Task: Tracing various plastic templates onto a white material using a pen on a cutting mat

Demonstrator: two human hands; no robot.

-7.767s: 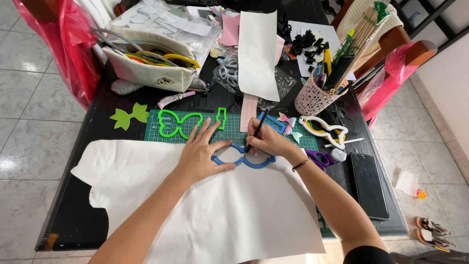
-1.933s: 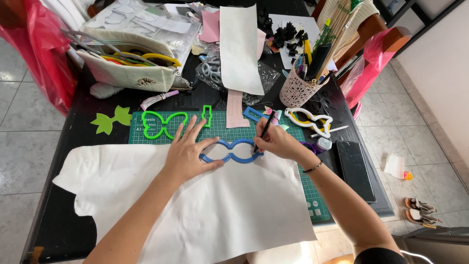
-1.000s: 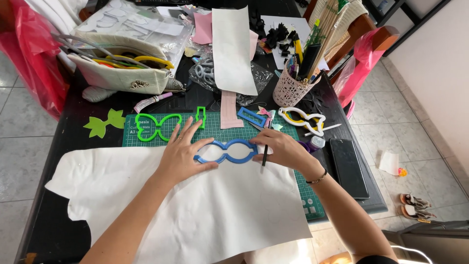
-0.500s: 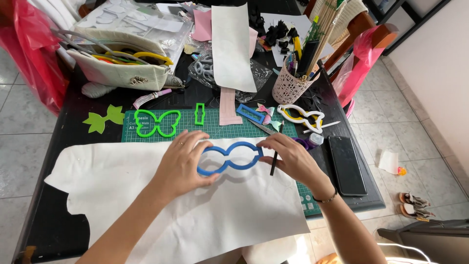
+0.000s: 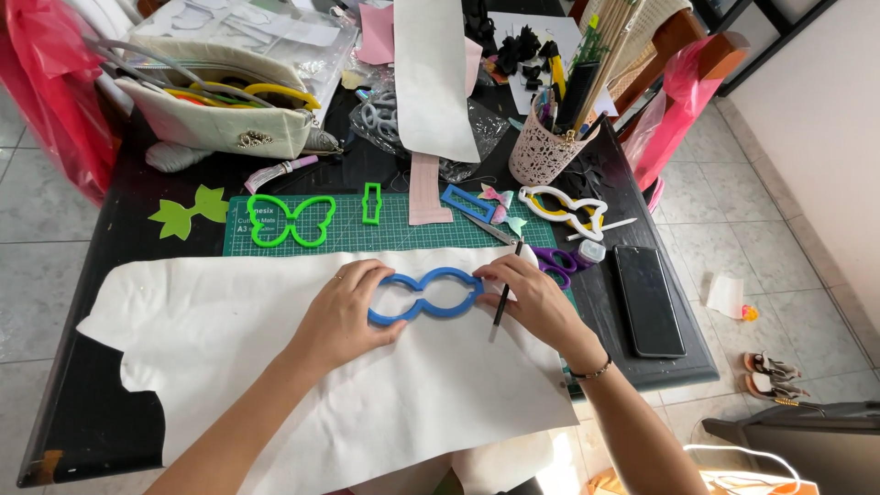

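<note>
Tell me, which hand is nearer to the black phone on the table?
Right. The right hand, holding a pen at the blue template's end, sits just left of the black phone; the left hand is beyond the template.

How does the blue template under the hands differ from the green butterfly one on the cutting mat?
The blue template is a bow-like figure-eight outline; the green butterfly template has four wing lobes. The blue one lies on the white sheet, gripped by the left hand and right hand; the green one lies untouched on the cutting mat. Both are hollow outline frames lying flat.
</note>
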